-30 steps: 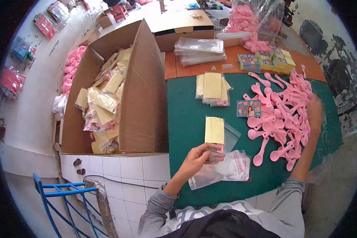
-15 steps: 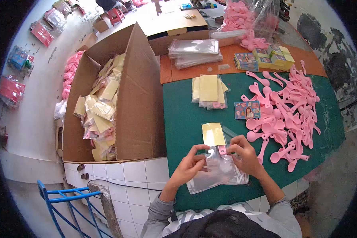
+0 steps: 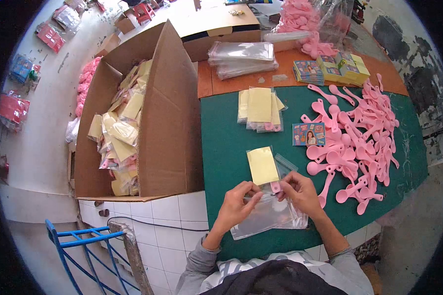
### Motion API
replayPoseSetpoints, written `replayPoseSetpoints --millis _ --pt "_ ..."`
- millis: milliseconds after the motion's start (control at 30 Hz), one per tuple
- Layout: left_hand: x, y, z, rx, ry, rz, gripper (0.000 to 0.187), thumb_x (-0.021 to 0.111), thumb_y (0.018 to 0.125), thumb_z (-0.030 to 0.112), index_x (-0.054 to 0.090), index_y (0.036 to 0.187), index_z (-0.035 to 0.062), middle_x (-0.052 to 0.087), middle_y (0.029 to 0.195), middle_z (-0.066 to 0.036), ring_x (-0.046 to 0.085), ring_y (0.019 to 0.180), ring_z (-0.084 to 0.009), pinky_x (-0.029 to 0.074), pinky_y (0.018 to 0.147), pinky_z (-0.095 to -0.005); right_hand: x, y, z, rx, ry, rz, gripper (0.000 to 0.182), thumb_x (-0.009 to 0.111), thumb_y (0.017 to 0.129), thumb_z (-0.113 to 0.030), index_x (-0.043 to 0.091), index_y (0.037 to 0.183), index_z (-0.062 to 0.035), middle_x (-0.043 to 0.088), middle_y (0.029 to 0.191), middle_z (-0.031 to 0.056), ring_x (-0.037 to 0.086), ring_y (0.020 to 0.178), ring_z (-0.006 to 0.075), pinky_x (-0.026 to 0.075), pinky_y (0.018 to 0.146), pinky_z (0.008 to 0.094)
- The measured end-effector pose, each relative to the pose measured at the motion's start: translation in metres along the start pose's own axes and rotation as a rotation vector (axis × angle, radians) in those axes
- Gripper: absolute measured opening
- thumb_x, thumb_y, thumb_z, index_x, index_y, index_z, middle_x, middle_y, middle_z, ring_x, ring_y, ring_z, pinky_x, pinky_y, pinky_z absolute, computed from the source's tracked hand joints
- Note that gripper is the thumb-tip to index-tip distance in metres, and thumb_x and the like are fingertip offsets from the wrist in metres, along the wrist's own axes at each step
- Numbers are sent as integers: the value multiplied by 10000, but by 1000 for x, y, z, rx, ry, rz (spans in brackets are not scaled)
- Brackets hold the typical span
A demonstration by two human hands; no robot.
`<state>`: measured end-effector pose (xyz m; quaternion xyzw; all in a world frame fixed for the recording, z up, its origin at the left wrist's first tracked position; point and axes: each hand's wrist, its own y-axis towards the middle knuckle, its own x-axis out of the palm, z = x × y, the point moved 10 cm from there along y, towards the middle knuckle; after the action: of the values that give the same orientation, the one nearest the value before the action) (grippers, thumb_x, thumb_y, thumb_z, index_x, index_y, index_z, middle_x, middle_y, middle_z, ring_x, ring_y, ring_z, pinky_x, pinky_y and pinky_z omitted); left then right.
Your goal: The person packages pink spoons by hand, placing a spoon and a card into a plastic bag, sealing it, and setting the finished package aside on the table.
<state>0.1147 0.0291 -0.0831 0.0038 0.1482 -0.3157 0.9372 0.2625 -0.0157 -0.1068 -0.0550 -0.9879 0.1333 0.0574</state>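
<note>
Lying along the near edge of the green desk (image 3: 224,142), clear bags (image 3: 256,225) extend beneath both hands. The left hand (image 3: 237,202) pinches the lower end of a yellow-backed packet (image 3: 262,166); the right hand (image 3: 302,192) pinches the same end beside a pink handle (image 3: 274,187), though whether its fingertips close on film or handle cannot be told. The packet projects just beyond the fingers, nearer the desk's left edge than its right. Toward the right edge spreads a heap of pink spoons (image 3: 359,146), one printed card (image 3: 308,134) at its left side. Beside the left edge, a carton (image 3: 170,123) contains similar packets (image 3: 124,132). Farther off lies a small packet pile (image 3: 259,105); beyond it, an orange strip (image 3: 251,86) bears clear sleeves (image 3: 242,56) and, toward the far right corner, card stacks (image 3: 330,73).
</note>
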Motion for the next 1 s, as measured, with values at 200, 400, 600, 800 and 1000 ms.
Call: replayPoseSetpoints --millis 200,400,600,800,1000 --pt "-4 0 -15 -97 -43 97 173 649 833 99 546 923 -7 576 825 -42 574 706 -86 523 551 -226 -6 -2 -2 30 -20 161 137 612 848 -43 494 850 25 600 712 84 623 589 131 519 505 256" --pt "-10 -2 -20 -183 -207 208 189 648 836 95 496 926 28 565 818 -37 552 723 -68 460 495 -203 -6 -2 -6 -13 -23 183 122 602 845 -16 489 881 11 581 726 78 610 577 127 514 498 249" --pt "-6 0 -15 -169 -175 61 211 613 850 70 530 1039 23 568 864 -36 541 734 -65 444 520 -199 3 -2 -10 -29 -62 101 193 585 858 -40 575 1043 15 594 761 53 608 610 103 496 539 229" --pt "-42 40 67 179 47 58 286 580 857 60 558 1141 31 597 1035 -85 578 822 -124 490 685 -245 -27 7 -83 -380 -663 252 239 618 786 -43 595 1022 -19 583 865 101 575 774 199 473 667 322" --pt "-50 80 59 304 428 279 457 632 836 172 459 1231 20 567 1044 -152 596 849 -267 499 700 -365 -71 7 -108 -341 -1431 514 246 589 706 -6 562 951 -14 537 920 131 520 911 304 402 800 406"
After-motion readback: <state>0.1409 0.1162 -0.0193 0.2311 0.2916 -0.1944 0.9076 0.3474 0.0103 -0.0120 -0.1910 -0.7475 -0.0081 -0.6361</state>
